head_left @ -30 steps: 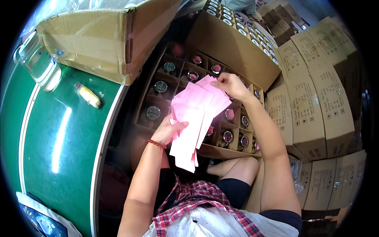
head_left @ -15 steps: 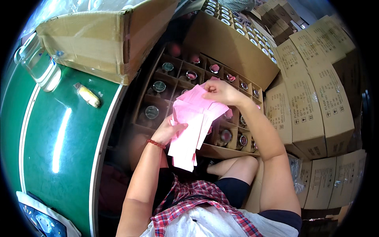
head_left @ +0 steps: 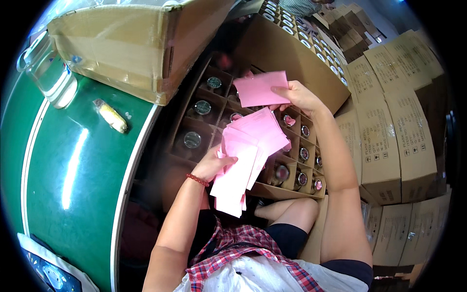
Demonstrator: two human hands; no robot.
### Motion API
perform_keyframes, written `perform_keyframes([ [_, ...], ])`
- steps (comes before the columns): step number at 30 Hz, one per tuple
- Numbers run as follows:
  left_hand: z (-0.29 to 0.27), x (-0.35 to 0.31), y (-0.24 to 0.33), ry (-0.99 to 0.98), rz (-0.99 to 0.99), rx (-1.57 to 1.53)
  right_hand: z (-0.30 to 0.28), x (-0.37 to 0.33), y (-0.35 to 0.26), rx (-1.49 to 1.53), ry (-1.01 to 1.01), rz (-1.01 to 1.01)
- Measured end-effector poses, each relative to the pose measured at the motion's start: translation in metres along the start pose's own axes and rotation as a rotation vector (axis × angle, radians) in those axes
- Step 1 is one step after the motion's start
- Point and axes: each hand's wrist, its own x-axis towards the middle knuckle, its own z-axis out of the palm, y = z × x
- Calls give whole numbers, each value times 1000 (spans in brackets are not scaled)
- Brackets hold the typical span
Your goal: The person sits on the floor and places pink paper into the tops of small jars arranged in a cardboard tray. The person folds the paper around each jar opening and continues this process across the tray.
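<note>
Pink slip pinched in right hand fingers above the divided box; left hand grips the slip stack nearer the body.

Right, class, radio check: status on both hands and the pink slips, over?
Left hand gripping pink stack. Right hand holding single pink slip above the divided carton of jars. Nothing blocking.

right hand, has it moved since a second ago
Yes. The right hand has drawn one pink sheet off the pink stack and carried it toward the far cells of the divided carton.
</note>
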Motion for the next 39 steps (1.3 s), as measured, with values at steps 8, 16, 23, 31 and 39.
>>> perform_keyframes([
  [8,3,0,4,-25,-35,65,12,77,9,107,139,-211],
  [16,2,-2,11,-21,-87,119,44,169,39,-392,177,-309],
  [23,0,0,14,-28,-103,137,74,213,12,-777,108,-408],
  [31,3,2,13,-24,-81,124,82,240,62,-635,66,-458],
  [39,-3,6,6,-51,-43,108,87,227,65,-889,357,-596],
])
